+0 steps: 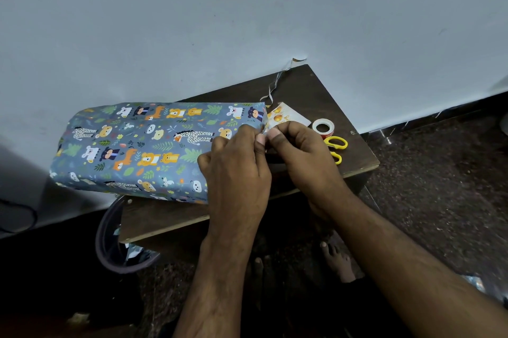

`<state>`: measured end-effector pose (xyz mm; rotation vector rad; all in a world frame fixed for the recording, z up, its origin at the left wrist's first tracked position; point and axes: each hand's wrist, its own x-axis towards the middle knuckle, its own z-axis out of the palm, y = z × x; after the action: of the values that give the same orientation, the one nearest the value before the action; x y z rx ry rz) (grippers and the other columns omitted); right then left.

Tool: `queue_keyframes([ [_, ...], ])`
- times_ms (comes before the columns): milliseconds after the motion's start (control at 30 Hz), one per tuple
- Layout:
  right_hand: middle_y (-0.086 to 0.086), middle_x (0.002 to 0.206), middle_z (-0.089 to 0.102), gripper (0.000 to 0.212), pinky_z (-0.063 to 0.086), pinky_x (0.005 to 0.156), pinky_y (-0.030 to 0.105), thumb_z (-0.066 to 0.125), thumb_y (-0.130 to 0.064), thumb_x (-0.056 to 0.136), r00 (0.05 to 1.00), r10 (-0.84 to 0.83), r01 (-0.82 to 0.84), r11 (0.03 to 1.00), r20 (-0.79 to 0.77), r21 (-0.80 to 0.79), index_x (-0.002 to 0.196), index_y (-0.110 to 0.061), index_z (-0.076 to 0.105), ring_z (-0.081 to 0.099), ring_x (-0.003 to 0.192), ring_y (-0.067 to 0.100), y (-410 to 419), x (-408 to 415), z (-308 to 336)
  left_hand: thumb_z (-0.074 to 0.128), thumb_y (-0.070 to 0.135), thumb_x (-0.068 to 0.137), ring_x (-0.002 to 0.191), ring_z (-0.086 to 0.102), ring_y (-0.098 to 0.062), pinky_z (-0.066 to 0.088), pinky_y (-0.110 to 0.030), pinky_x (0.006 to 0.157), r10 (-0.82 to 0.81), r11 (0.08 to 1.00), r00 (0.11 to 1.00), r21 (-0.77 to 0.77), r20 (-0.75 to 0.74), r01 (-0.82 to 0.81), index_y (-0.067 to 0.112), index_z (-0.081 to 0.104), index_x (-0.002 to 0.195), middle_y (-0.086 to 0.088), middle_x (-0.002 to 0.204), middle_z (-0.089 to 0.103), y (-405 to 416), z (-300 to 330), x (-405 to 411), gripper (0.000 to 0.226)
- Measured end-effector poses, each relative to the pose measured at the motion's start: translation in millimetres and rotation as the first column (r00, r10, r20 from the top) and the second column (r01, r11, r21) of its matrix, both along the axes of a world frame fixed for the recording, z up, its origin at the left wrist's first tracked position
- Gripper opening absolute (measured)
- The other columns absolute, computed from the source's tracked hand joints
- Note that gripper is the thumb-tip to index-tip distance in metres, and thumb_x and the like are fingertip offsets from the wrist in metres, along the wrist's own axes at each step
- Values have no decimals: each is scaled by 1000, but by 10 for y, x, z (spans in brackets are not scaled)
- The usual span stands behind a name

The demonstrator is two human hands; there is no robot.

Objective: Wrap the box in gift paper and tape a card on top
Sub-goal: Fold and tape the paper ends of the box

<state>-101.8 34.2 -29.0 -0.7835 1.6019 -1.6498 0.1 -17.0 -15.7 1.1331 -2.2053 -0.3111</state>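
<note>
The long box wrapped in blue-grey paper printed with cartoon animals (143, 145) is lying across the dark brown wooden table (316, 90), its left part overhanging the table edge and its right end sitting right under both sets of fingers. The left hand (236, 170) is resting on the box's right end, its fingers curled and its fingertips meeting those of the right hand (299, 153) at the box's upper right corner. Both are pinching something small and pale there; what it is cannot be told. Just behind the fingertips, a white card with orange ornaments (288, 116) is lying on the table, touching the box end. A roll of tape with a red and white core (324, 128) is sitting beside the card, and yellow-handled scissors (336, 148) are lying near it, partly hidden by the right hand. A thin curled paper strip (275, 84) is trailing towards the pale wall (247, 21). A dark round bin (118, 241) is standing below the table on the speckled floor (439, 186).
</note>
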Motion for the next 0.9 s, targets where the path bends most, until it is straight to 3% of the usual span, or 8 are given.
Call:
queue_keyframes([
  [133,16,106,74,28,55,74,43,42,-14,103,979,94,-100,995,181,27,105,-4,69,72,91,29,56,-49,76,41,30,100,85,44,-24,24,-37,79,-1,1000,1000,-9,31,1,18,59,95,11,75,42,6,5,9,22],
  [200,15,107,74,34,54,73,47,37,-17,103,958,118,-132,991,261,34,104,-7,69,72,86,25,83,-76,115,40,30,100,86,46,-26,24,-38,80,-7,1000,999,0,38,7,18,59,95,11,75,42,1,12,13,23],
  [367,10,102,75,28,59,72,49,53,-34,104,977,126,-137,989,173,53,98,-14,72,75,90,23,112,-69,147,43,29,98,84,42,-23,25,-38,79,-27,1000,998,-8,51,27,18,59,94,13,73,40,-21,3,22,20],
  [467,19,98,73,24,58,71,63,61,-30,102,989,96,-102,994,114,47,97,-7,69,74,89,31,98,-42,137,44,29,98,82,34,-18,23,-37,78,-35,999,999,-8,35,36,19,59,93,16,69,33,-22,-5,20,19],
  [533,20,96,72,22,58,68,64,62,-26,101,993,75,-80,995,94,54,96,-5,67,74,88,30,88,-38,133,43,31,99,83,33,-18,21,-37,79,-42,999,998,-6,35,42,19,60,94,16,71,36,-33,-9,34,21],
  [767,4,83,77,16,59,60,38,52,-22,105,970,14,-34,996,243,80,100,-10,61,76,75,19,51,-44,91,29,47,103,88,47,-20,34,-42,87,-137,981,990,136,-33,140,24,53,98,11,82,59,-22,75,119,34],
  [867,3,81,78,19,59,57,34,50,-20,105,963,-46,17,994,266,112,108,-4,59,77,74,21,14,-14,68,56,34,98,92,57,-21,44,-50,90,-181,966,975,160,-131,201,29,47,101,12,92,61,-58,51,174,11],
  [900,5,81,78,21,61,59,36,50,-20,105,964,-67,36,992,259,123,109,-1,58,77,73,23,-2,-1,59,67,26,92,93,58,-18,43,-47,89,-182,963,974,174,-132,204,32,44,103,13,92,60,-61,52,182,26],
])
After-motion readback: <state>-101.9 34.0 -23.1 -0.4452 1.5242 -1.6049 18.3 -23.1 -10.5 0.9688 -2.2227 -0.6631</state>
